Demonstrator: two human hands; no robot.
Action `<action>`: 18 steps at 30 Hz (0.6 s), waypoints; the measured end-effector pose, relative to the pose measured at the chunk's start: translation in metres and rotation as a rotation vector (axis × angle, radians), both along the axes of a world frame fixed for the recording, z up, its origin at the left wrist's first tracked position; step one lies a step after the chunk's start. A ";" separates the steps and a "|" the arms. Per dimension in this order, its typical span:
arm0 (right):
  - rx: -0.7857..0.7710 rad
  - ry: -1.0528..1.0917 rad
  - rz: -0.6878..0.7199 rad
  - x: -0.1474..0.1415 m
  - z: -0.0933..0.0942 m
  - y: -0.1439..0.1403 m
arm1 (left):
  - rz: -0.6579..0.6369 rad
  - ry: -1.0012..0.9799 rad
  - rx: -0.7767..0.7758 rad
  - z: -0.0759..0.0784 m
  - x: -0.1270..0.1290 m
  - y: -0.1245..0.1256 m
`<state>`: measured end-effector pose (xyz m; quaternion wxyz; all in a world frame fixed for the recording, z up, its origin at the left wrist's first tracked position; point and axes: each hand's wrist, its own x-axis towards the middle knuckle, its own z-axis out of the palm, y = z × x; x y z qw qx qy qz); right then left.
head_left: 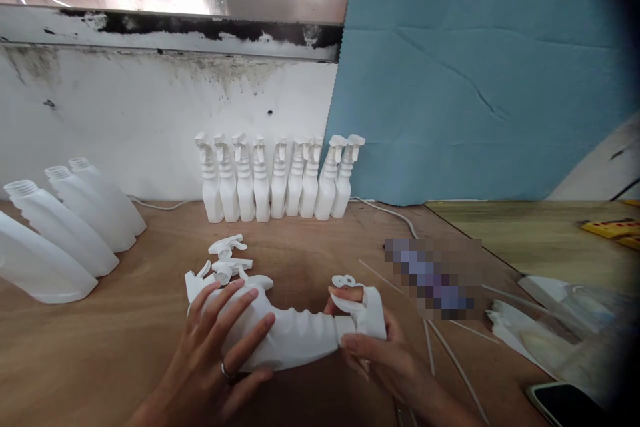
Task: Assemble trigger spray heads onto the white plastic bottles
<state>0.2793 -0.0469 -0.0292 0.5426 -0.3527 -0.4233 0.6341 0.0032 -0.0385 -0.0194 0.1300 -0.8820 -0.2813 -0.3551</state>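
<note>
Midway through the batch, a worker's left hand (220, 353) lies fingers spread over a white spray bottle (280, 330) resting on its side on the wooden bench (125, 340), while the right hand (373, 347) closes thumb and fingers around the trigger head (367, 310) at its neck, at 3 o'clock; how firmly it is seated cannot be told. Nine finished bottles (277, 180) stand at 12 o'clock; three uncapped bottles (65, 230) lean at 9 o'clock, and loose trigger heads (227, 260) wait just beyond the left hand, so by appearances several remain to fit
</note>
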 end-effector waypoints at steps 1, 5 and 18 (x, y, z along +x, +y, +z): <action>-0.015 0.013 -0.021 0.003 0.005 0.000 | 0.026 -0.031 0.001 0.001 -0.002 0.002; -0.071 0.122 -0.189 0.018 0.027 0.007 | 0.094 -0.110 -0.127 -0.006 -0.012 0.010; -0.120 0.081 -0.032 -0.021 0.023 -0.005 | 0.003 -0.499 -0.283 -0.036 0.030 -0.003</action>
